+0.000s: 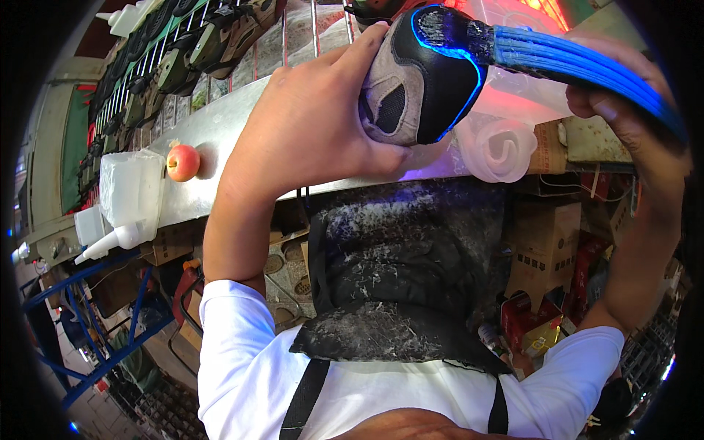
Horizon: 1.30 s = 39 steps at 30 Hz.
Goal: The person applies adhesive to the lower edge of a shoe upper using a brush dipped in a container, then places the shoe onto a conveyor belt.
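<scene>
Tabletop is the big one: a shiny metal strip, its front edge running just past the apron. Over its far edge there's a wire rack with a row of brown and olive shoes. Black apron comes next, covered in pale smears.

Then the gray-and-black shoe, held up over the tabletop between both hands. Left hand is spread pretty wide around it, thumb along the near side, fingers over the far side. Most of the shoe's length is hidden, so I can't tell its full axis. A bright blue line curves around the black part.

Right hand is curled closed around a blue-handled brush. That brush is the key bit: its long axis runs from the right hand leftward and a little away from the person, and the dark bristles look like they're touching the shoe's far side. Left hand's way closer to that spot.

Smaller stuff: clear plastic roll by the front edge on the right, translucent container toward the left end, red apple just beside it.
</scene>
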Each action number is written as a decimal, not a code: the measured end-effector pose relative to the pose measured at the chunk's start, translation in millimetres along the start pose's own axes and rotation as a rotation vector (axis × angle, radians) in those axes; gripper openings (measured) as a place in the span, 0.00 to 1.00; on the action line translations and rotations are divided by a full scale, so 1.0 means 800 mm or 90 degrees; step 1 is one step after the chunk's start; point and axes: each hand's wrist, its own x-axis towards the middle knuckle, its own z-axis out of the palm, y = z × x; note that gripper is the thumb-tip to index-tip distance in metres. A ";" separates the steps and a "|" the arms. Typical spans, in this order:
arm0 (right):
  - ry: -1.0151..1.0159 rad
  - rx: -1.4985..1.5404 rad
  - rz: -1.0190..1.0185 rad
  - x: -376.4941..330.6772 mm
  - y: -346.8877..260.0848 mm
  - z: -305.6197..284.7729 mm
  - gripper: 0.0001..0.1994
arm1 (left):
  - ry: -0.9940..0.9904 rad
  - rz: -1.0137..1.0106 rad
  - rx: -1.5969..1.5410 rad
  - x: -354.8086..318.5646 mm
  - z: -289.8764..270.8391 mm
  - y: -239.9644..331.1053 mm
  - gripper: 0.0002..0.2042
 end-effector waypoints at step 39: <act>0.351 0.205 0.291 -0.042 0.025 0.294 0.11 | 0.089 -0.103 -0.257 -0.098 0.011 -0.089 0.34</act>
